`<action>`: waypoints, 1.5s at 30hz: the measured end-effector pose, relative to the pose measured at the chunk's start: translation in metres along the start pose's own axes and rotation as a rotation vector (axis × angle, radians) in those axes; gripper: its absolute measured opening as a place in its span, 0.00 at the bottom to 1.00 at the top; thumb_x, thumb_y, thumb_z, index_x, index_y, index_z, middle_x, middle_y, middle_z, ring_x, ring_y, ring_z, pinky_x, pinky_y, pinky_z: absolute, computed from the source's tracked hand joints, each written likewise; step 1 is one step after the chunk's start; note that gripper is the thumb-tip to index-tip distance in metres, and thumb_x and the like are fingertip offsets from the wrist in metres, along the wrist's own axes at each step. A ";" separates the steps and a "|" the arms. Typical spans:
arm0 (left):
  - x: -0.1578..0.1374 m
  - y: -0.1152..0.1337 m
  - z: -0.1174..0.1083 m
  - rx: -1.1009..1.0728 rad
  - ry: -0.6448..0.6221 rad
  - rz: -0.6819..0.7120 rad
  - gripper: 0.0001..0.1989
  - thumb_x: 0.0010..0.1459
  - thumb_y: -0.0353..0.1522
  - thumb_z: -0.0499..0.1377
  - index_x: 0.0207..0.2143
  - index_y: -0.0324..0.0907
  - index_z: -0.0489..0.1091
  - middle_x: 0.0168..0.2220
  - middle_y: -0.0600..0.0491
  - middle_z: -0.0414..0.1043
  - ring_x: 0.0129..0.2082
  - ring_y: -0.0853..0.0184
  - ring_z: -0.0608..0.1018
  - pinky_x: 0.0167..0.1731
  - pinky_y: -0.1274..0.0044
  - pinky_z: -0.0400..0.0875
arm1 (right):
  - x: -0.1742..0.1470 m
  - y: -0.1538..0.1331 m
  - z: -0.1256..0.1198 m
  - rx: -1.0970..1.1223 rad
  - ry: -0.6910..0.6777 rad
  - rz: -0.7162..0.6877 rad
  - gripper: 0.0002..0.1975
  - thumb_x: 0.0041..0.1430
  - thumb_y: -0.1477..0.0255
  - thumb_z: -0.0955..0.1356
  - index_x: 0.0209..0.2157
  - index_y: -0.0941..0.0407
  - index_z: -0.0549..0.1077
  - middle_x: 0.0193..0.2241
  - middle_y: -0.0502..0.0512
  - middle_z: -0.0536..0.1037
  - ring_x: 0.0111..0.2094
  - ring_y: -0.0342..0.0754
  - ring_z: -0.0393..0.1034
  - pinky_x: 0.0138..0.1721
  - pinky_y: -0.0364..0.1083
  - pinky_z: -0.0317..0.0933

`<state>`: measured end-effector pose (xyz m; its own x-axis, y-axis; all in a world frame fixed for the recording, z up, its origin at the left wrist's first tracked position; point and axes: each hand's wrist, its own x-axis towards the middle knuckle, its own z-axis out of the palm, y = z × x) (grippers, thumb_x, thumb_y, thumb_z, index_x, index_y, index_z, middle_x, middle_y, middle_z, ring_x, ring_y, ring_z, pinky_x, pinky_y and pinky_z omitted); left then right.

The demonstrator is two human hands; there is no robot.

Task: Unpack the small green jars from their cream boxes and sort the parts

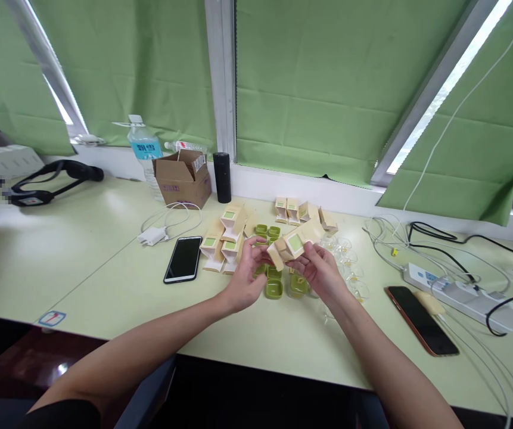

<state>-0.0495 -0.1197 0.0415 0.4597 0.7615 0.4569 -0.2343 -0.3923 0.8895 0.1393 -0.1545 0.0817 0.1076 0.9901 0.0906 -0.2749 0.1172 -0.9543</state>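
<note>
In my right hand (321, 268) is a small beige paper box (295, 243) with a light green square on its side, gripped between thumb and fingers. One end flap of the box hangs open toward the left. My left hand (248, 277) is beside that flap, its fingers curved and the thumb apart; I cannot tell whether the fingertips touch the box. Under and around the hands stand several small green square containers (274, 289). Several similar paper boxes (233, 223) are grouped to the left. Clear plastic cups or lids (353, 272) lie right of my right hand.
More paper boxes (292, 208) stand farther back. A phone (183, 260) and charger (152, 236) lie left, a second phone (421, 322) and a power strip (457, 292) with cables right. A cardboard box (182, 182), water bottle (146, 155) and black cylinder (223, 177) line the back.
</note>
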 end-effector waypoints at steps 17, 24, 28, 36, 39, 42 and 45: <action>0.006 0.008 -0.009 0.676 0.118 0.471 0.04 0.60 0.30 0.62 0.31 0.44 0.71 0.42 0.47 0.75 0.48 0.55 0.73 0.50 0.62 0.67 | -0.004 0.001 0.000 0.043 0.009 0.002 0.27 0.48 0.52 0.79 0.41 0.52 0.71 0.34 0.50 0.79 0.27 0.42 0.68 0.21 0.40 0.59; 0.003 0.004 -0.005 0.593 0.189 0.298 0.17 0.61 0.37 0.64 0.50 0.43 0.68 0.46 0.45 0.73 0.48 0.56 0.75 0.48 0.64 0.71 | -0.005 0.007 0.005 -0.111 0.032 -0.053 0.32 0.43 0.48 0.79 0.41 0.53 0.68 0.20 0.43 0.73 0.16 0.38 0.56 0.17 0.40 0.50; 0.004 0.004 -0.004 0.501 0.116 0.309 0.13 0.67 0.35 0.56 0.52 0.43 0.70 0.46 0.44 0.74 0.49 0.57 0.75 0.49 0.65 0.72 | -0.001 0.008 0.002 -0.128 0.100 -0.064 0.31 0.41 0.48 0.79 0.38 0.54 0.71 0.24 0.48 0.77 0.16 0.38 0.57 0.17 0.41 0.52; 0.008 -0.003 -0.001 0.250 0.140 0.060 0.16 0.65 0.36 0.60 0.54 0.45 0.67 0.52 0.46 0.73 0.53 0.58 0.76 0.53 0.66 0.72 | -0.006 0.005 0.007 -0.187 0.085 -0.024 0.24 0.38 0.57 0.81 0.34 0.56 0.76 0.26 0.52 0.80 0.22 0.44 0.67 0.20 0.43 0.61; 0.007 -0.002 0.001 0.162 0.073 0.016 0.24 0.59 0.36 0.66 0.56 0.46 0.64 0.54 0.45 0.72 0.54 0.57 0.75 0.54 0.65 0.71 | -0.008 0.002 0.008 -0.180 0.111 -0.020 0.24 0.38 0.59 0.82 0.35 0.55 0.77 0.30 0.54 0.83 0.28 0.49 0.74 0.25 0.46 0.68; 0.005 0.000 0.001 0.089 0.009 -0.024 0.33 0.55 0.35 0.70 0.60 0.47 0.61 0.56 0.45 0.71 0.57 0.55 0.73 0.56 0.63 0.70 | -0.008 -0.001 0.007 -0.149 0.147 0.022 0.26 0.37 0.59 0.82 0.38 0.55 0.77 0.35 0.58 0.85 0.33 0.54 0.79 0.28 0.48 0.72; 0.004 0.002 -0.002 0.048 -0.040 -0.037 0.32 0.57 0.37 0.69 0.61 0.47 0.60 0.57 0.44 0.71 0.57 0.55 0.74 0.55 0.65 0.69 | -0.009 -0.002 0.005 -0.130 0.145 0.009 0.26 0.39 0.60 0.82 0.40 0.55 0.78 0.40 0.59 0.85 0.37 0.57 0.81 0.32 0.51 0.75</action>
<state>-0.0494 -0.1164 0.0449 0.5010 0.7554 0.4223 -0.1753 -0.3893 0.9043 0.1342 -0.1629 0.0841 0.2449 0.9683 0.0487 -0.1518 0.0879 -0.9845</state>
